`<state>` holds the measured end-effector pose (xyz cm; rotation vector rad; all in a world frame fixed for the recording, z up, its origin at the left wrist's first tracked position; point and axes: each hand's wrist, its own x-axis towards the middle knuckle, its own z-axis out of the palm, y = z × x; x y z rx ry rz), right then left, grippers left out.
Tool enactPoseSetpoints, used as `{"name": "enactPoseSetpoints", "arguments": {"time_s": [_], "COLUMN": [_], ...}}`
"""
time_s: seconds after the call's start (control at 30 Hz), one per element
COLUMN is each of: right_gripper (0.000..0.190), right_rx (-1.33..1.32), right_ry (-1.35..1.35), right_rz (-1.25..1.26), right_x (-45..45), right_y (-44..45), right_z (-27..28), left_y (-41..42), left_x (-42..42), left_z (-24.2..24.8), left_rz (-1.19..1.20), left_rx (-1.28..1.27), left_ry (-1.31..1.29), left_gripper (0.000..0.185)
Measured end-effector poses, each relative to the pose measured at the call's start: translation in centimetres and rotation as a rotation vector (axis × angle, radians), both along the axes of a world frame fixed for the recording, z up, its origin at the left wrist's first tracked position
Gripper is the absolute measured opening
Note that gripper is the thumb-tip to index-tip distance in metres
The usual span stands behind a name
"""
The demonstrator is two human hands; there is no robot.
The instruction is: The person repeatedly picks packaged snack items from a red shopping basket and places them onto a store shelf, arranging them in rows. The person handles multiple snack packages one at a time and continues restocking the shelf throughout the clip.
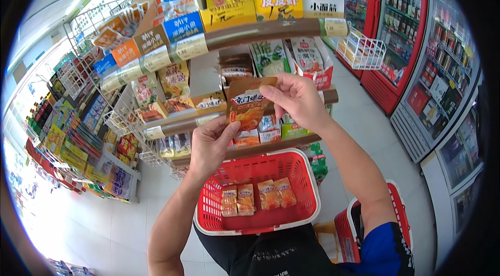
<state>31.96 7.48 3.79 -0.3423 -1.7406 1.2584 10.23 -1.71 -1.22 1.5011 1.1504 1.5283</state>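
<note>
Between my two hands is a brown and orange snack packet (250,106), held up in front of the shelves. My left hand (214,145) pinches its lower left corner, thumb on the front. At its upper right edge, the thumb and fingers of my right hand (299,102) grip it. Below the hands, close to my body, stands a red plastic shopping basket (273,221) with a white rim. In it lie several similar snack packets (245,200) on the left and more packets (277,194) on the right, with a gap between the groups.
Ahead, tiered shelves (273,30) carry boxes of packaged snacks. A white wire basket (363,51) juts from their right end. Red drink fridges (402,26) line the right side. A second red basket (345,233) is at the lower right. More goods racks (74,139) stand left.
</note>
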Motion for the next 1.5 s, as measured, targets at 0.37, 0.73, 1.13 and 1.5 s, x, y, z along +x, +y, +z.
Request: {"name": "enactPoseSetpoints", "arguments": {"time_s": [0.37, 0.73, 1.13, 1.5], "right_gripper": [0.018, 0.022, 0.033, 0.031], "right_rx": [0.012, -0.365, -0.218, -0.14], "right_ry": [-0.612, -1.413, -1.561, -1.593], "right_rz": [-0.057, 0.092, -0.208, -0.141], "right_x": [1.2, -0.7, -1.4, -1.5], "right_y": [0.8, 4.2, 3.2, 1.4], "right_z": [-11.2, -35.4, -38.6, -34.7], "left_y": [-2.0, 0.5, -1.4, -2.1], "left_x": [2.8, 5.9, 6.3, 5.1], "left_z": [-15.0, -34.3, -37.4, -41.3], "left_rz": [-0.099, -0.292, -0.603, -0.585], "left_rx": [-0.446, -0.979, -0.693, -0.604], "left_ry": [0.098, 0.221, 1.112, 1.163], "left_gripper": [0.024, 0.059, 0.073, 0.049]}}
